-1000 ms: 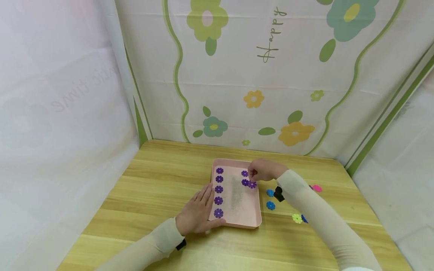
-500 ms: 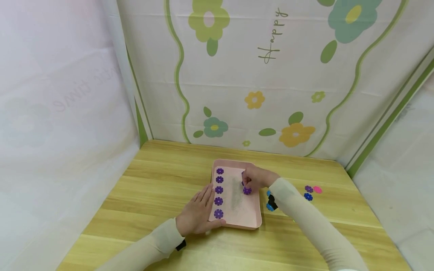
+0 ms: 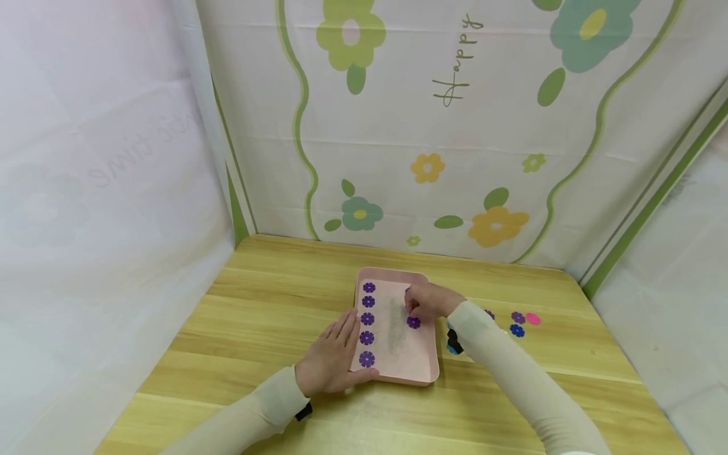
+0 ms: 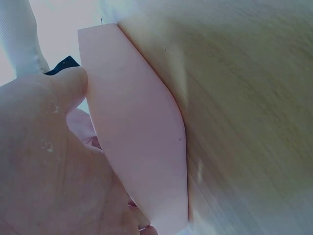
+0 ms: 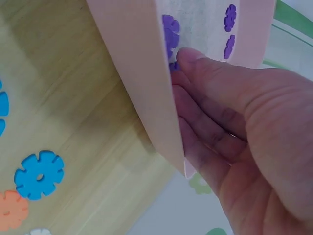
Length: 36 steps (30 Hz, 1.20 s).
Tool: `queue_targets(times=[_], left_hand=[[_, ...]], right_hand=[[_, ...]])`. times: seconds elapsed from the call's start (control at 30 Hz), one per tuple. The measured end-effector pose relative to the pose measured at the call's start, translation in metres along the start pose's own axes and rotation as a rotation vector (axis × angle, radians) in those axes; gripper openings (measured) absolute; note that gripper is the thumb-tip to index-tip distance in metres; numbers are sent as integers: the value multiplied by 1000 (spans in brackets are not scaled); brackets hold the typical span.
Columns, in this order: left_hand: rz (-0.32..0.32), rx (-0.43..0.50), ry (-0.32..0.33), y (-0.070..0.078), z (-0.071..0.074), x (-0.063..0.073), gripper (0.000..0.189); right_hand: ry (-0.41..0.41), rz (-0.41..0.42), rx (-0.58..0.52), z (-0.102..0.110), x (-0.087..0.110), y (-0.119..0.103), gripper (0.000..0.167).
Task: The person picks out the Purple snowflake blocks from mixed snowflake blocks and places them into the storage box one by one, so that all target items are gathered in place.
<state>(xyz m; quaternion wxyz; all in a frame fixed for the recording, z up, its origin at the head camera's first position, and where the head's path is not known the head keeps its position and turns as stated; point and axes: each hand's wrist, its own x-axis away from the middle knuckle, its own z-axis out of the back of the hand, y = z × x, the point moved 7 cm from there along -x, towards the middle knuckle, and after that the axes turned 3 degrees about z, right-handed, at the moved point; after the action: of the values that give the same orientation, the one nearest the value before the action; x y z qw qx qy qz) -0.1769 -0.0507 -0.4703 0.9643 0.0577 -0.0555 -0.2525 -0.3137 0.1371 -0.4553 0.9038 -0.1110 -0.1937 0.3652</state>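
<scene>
A shallow pink tray [image 3: 400, 378] lies on the wooden table. Down its left side runs a column of several purple snowflake discs [image 3: 367, 319]. My left hand [image 3: 330, 357] rests against the tray's near-left corner with straight fingers along the left rim and the thumb on the front rim; the left wrist view shows the hand over the tray's pink wall [image 4: 137, 112]. Over the tray's right side, my right hand [image 3: 433, 299] has curled fingers, with thumb and fingertips at the edge of a purple snowflake disc [image 3: 413, 322]. Other discs beneath that hand are mostly hidden.
Right of the tray lie loose snowflake discs: a light blue one [image 5: 40, 175], an orange one [image 5: 11, 210], a dark blue one [image 3: 517, 330], a purple one [image 3: 518, 317] and a pink one [image 3: 533, 318]. The right sleeve covers some. A printed curtain [image 3: 387, 126] stands behind the table.
My right hand has moved slightly left and toward the near side, bringing the purple snowflake disc below the others on the tray's right side. My left hand has stayed in place.
</scene>
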Motion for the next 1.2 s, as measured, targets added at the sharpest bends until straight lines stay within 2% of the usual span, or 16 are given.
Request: queue_targets(times=[0.17, 0.27, 0.57, 0.73, 0.93, 1.1, 1.2], left_hand=[[-9, -2, 14, 1, 2, 0, 109], [-7, -6, 12, 2, 3, 0, 109], [-16, 12, 19, 3, 5, 1, 108], [-27, 11, 35, 3, 3, 1, 109], [-34, -10, 71, -1, -9, -3, 111], [-26, -31, 78, -5, -16, -6, 113], [-33, -18, 83, -3, -13, -4, 113]], right_hand=[[48, 36, 38, 16, 11, -2, 6], [75, 23, 42, 28, 23, 4, 5], [117, -21, 68, 50, 76, 44, 8], [138, -64, 52, 55, 110, 73, 10], [171, -167, 4, 53, 149, 108, 14], [211, -208, -10, 47, 173, 134, 15], [228, -234, -13, 42, 184, 149, 16]])
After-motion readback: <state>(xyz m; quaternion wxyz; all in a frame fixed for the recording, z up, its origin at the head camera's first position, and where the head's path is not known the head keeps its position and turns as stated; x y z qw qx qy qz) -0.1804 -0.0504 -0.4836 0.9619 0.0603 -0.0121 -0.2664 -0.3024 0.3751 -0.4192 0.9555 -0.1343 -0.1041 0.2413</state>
